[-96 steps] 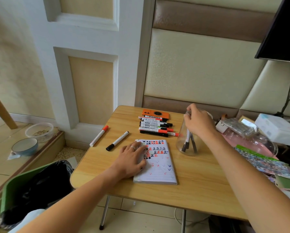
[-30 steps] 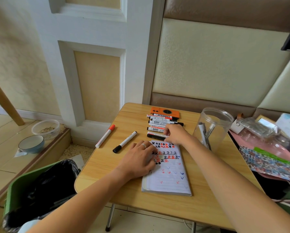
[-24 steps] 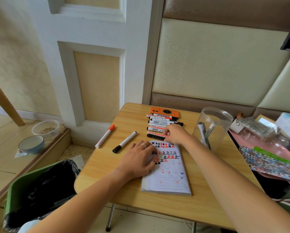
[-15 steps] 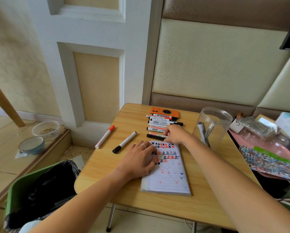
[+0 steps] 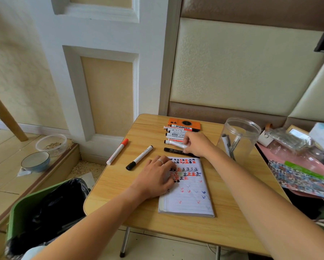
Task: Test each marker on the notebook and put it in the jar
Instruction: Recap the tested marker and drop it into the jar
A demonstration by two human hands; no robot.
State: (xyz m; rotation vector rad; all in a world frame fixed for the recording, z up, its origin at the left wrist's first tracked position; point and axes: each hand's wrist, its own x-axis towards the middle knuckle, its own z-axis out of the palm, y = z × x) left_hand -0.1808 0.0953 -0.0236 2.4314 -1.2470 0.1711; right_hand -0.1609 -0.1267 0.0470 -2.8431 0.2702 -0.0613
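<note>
Two bare forearms enter from the lower edge; no sleeve covers either one as far as it shows. Left hand (image 5: 155,178): one plain, narrow silver-coloured ring (image 5: 160,161) on a finger; no other jewellery or watch at the wrist. Right hand (image 5: 196,145): no ring, band or glove on the parts in view; fingernails too small to describe.
</note>
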